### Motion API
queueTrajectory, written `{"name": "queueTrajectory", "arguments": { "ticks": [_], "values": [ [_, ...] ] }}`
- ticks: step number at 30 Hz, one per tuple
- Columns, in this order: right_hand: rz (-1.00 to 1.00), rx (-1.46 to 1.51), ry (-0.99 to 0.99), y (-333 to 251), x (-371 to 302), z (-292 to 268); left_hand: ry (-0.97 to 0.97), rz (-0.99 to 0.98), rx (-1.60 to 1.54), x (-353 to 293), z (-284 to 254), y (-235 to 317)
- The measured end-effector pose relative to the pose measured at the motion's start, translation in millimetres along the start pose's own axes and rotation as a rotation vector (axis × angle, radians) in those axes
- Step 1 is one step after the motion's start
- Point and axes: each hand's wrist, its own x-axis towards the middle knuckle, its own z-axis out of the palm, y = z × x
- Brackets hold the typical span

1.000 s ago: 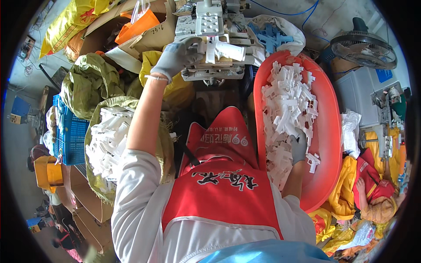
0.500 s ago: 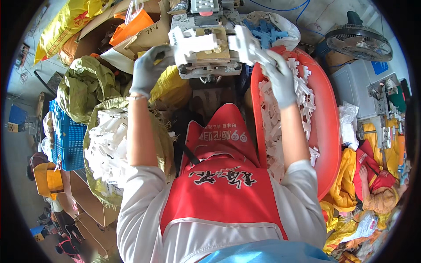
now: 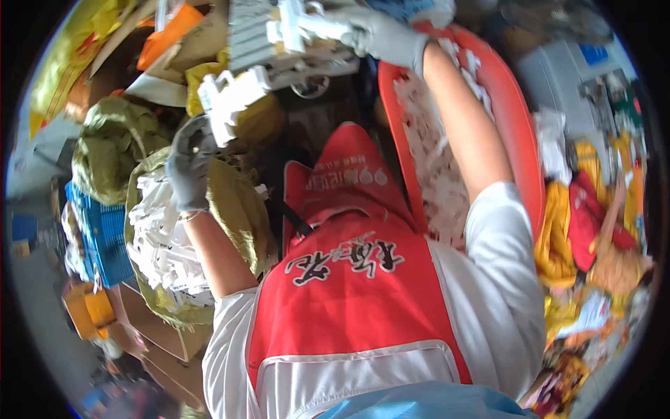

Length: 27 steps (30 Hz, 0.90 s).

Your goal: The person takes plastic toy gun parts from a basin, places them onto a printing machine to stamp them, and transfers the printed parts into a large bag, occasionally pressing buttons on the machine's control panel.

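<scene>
My left hand [image 3: 188, 164], in a grey work glove, has its fingers curled at the lower end of a white moulded plastic part [image 3: 234, 98]. This part is tilted and blurred, above the near edge of an open sack [image 3: 234, 202] of similar white pieces [image 3: 164, 237]. My right hand [image 3: 391, 42], gloved the same way, grips a second white plastic part [image 3: 296, 26] over the bed of a metal machine [image 3: 251, 35]. Its fingertips are closed around the right end of that part. Whether the part touches the machine cannot be made out.
A large red tub [image 3: 520, 167] with white pieces stands on the right. To the left are a green sack [image 3: 115, 146], a blue crate [image 3: 108, 241] and a cardboard box [image 3: 199, 52]. Another person [image 3: 614, 265] sits among yellow bags at the far right.
My left hand has drawn left and toward me with its white part, away from the machine. My right hand has moved left, bringing its part over the machine bed. The view has shifted.
</scene>
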Motion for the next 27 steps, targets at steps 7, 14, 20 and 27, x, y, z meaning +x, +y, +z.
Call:
{"name": "queueTrajectory", "arguments": {
  "ticks": [7,14,20,27],
  "values": [
    [0.471,-0.041,0.232,124.3,-204.6,-26.8,0.144,-0.113,-0.039,-51.1,-42.5,-7.2],
    [0.804,-0.423,0.06,204.1,-370.0,104.5,0.139,-0.224,0.024,-59.2,-45.8,-17.7],
    [1.056,-0.352,0.075,193.5,-352.1,164.7,0.243,-0.242,0.444,-82.8,-71.9,8.8],
    [1.037,0.013,0.211,186.7,-384.1,158.8,0.574,-0.353,0.501,-177.6,-152.0,29.9]
  ]
}}
